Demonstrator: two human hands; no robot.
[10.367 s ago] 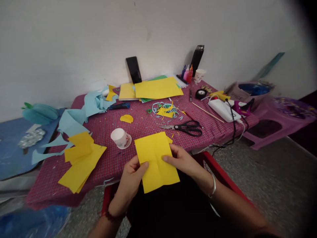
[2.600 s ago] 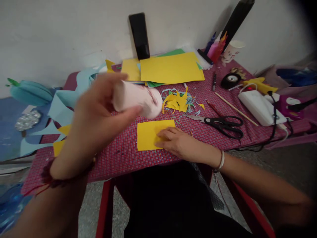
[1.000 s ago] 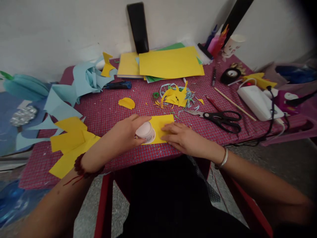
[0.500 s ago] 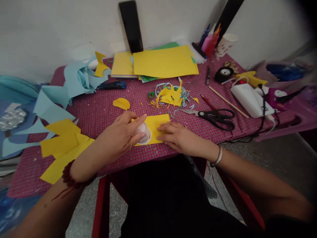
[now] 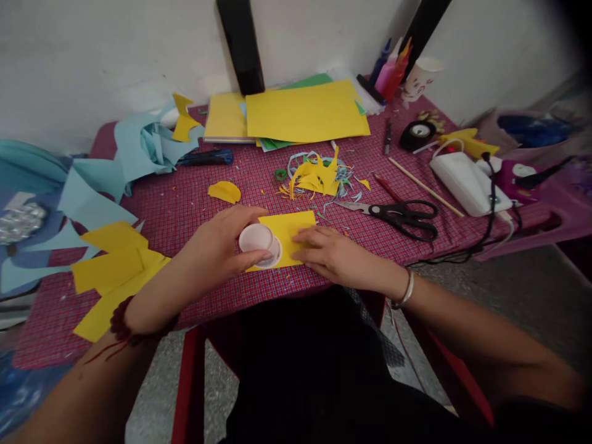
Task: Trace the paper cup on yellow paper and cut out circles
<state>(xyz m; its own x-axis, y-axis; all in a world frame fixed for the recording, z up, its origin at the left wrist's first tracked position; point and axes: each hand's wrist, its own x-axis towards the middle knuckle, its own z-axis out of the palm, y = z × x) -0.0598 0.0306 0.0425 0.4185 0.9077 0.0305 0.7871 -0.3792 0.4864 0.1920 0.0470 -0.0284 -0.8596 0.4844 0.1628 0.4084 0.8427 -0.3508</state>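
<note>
A small white cup (image 5: 256, 236) stands upside down on a yellow paper piece (image 5: 296, 223) near the table's front edge. My left hand (image 5: 221, 242) is curved round the cup from the left, its thumb across the near side and its fingers at the back. The fingertips behind the cup are partly hidden. On the right part of the same paper, my right hand (image 5: 329, 254) lies with its fingers flat and slightly bent, pressing the sheet down. A cut yellow paper piece (image 5: 224, 192) lies just beyond my left hand.
Black-handled scissors (image 5: 402, 217), a wooden stick (image 5: 425, 187) and a white power strip (image 5: 469, 184) lie to the right. Paper scraps (image 5: 319, 176) are heaped in the middle. Yellow strips (image 5: 115, 265) and blue paper (image 5: 92, 188) lie left; yellow sheets (image 5: 305, 111) are stacked behind.
My left index finger has lifted off the top of the cup and moved back and left, exposing the cup's round base. My right hand stays on the paper.
</note>
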